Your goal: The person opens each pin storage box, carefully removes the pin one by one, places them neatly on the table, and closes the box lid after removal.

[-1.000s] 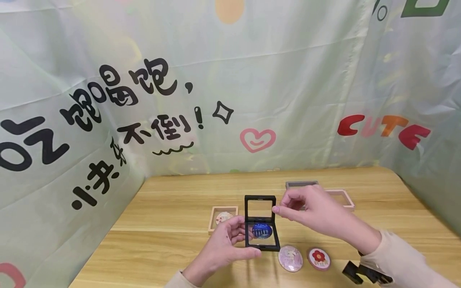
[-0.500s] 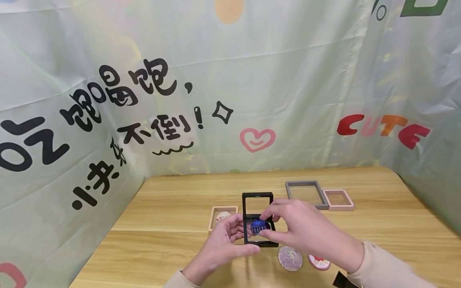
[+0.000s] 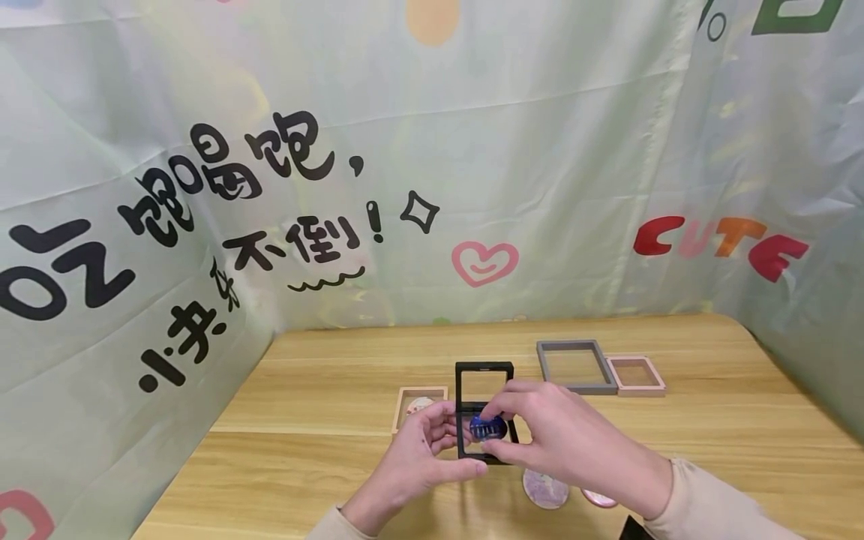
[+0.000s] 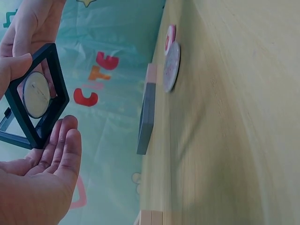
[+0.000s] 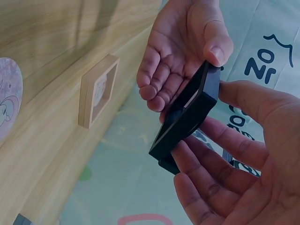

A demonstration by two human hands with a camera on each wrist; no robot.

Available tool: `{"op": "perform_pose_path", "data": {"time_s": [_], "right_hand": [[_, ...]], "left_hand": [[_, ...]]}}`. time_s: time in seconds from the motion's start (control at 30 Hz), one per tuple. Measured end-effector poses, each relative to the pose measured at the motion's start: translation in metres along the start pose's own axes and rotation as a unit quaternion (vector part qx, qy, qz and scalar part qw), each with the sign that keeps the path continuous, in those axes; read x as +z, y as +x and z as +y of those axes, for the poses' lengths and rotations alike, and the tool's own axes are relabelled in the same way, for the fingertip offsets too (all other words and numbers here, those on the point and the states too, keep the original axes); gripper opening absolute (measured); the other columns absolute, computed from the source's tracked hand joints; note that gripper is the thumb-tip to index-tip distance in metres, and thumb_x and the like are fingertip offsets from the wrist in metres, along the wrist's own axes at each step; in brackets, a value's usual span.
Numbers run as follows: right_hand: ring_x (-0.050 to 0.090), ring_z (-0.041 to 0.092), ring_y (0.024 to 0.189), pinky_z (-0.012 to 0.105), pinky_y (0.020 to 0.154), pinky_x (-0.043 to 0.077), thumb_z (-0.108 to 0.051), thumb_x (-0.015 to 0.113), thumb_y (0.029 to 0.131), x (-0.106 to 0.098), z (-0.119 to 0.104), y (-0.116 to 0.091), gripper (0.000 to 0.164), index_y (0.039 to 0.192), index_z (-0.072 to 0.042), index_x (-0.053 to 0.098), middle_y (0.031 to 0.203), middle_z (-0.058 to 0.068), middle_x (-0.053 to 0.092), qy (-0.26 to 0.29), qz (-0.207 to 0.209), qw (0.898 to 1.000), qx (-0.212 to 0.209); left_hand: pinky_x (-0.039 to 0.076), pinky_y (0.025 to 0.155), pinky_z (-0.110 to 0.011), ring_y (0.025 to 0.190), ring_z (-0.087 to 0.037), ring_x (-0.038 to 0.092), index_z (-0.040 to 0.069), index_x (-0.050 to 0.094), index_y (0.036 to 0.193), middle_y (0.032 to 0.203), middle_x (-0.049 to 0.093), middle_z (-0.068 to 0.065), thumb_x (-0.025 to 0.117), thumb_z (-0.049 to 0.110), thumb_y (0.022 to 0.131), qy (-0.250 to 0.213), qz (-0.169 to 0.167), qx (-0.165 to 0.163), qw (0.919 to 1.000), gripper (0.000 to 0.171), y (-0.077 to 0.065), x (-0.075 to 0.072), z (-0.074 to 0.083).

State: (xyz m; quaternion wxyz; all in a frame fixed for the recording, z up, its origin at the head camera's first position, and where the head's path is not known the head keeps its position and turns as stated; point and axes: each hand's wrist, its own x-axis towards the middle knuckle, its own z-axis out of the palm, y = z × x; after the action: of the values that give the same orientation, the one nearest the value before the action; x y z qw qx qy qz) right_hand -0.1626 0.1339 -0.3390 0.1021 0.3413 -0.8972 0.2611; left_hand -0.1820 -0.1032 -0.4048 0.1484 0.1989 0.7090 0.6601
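Note:
My left hand (image 3: 425,456) holds a black hinged display frame (image 3: 484,366) above the table, with its lid raised and its clear window facing me. The thumb lies along the near edge in the head view; the fingers are behind it. Inside the lower half sits a round blue badge (image 3: 489,430). Its pale back with a pin (image 4: 36,94) shows through the window in the left wrist view. My right hand (image 3: 567,431) pinches the badge between thumb and forefinger. In the right wrist view the frame (image 5: 187,122) is seen edge-on, mostly hiding the badge.
Behind lie a grey frame (image 3: 587,389) and a pink frame (image 3: 641,391). A peach frame (image 3: 402,409) with a badge in it stands left. A purple badge (image 3: 545,491) and a red-and-white badge (image 3: 599,499), partly hidden, lie at right. A printed curtain (image 3: 553,150) hangs behind.
My right hand has come from the raised lid's right edge down and left onto the blue badge. The black frame has risen slightly in my left hand.

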Motion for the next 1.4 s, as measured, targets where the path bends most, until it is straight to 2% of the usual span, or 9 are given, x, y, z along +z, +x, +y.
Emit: {"op": "perform_pose_path", "data": {"time_s": [0.17,0.43,0.83,1.2,1.4], "right_hand": [[0.059,-0.006,0.076,0.018,0.063,0.050,-0.034,0.085,0.093,0.0002,-0.0012,0.0005,0.013,0.102,-0.027,0.079,0.102,-0.016,0.072,0.008,0.003,1.000,-0.007],[0.058,-0.006,0.074,0.017,0.062,0.049,-0.035,0.085,0.094,0.0020,-0.0033,0.0007,0.014,0.103,-0.026,0.080,0.103,-0.014,0.074,0.022,0.002,1.000,-0.012],[0.064,-0.001,0.086,0.019,0.068,0.052,-0.030,0.087,0.092,0.0054,-0.0052,0.0003,0.013,0.102,-0.028,0.079,0.104,-0.016,0.074,0.016,0.012,1.000,-0.019],[0.063,-0.001,0.087,0.018,0.067,0.051,-0.034,0.087,0.092,0.0075,-0.0061,-0.0001,0.016,0.104,-0.030,0.077,0.105,-0.017,0.072,0.016,0.017,1.000,-0.010],[0.064,0.000,0.089,0.020,0.070,0.053,-0.031,0.088,0.089,0.0082,-0.0058,0.0012,0.018,0.103,-0.030,0.077,0.103,-0.019,0.072,0.015,0.018,1.000,-0.006]], "left_hand": [[0.058,0.103,-0.023,0.111,-0.021,0.069,-0.002,0.061,0.136,0.121,0.071,-0.006,0.091,0.014,0.085,0.002,-0.009,0.006,0.9999,0.061,0.0004,0.0003,-0.0009],[0.057,0.102,-0.021,0.111,-0.019,0.069,0.001,0.062,0.136,0.120,0.071,-0.003,0.092,0.013,0.084,0.009,-0.004,0.010,0.9999,0.062,-0.0003,0.0011,-0.0020],[0.058,0.103,-0.022,0.109,-0.014,0.071,0.002,0.061,0.137,0.121,0.072,-0.001,0.091,0.009,0.083,0.012,-0.008,0.020,0.9997,0.062,-0.0003,0.0028,-0.0038],[0.058,0.104,-0.024,0.109,-0.013,0.072,0.003,0.062,0.136,0.123,0.073,-0.003,0.089,0.007,0.082,0.020,-0.007,0.039,0.9990,0.061,-0.0016,0.0029,-0.0043],[0.058,0.103,-0.023,0.109,-0.015,0.072,0.003,0.062,0.136,0.123,0.073,-0.002,0.090,0.009,0.083,0.014,-0.005,0.029,0.9995,0.060,-0.0015,0.0021,-0.0052]]}}
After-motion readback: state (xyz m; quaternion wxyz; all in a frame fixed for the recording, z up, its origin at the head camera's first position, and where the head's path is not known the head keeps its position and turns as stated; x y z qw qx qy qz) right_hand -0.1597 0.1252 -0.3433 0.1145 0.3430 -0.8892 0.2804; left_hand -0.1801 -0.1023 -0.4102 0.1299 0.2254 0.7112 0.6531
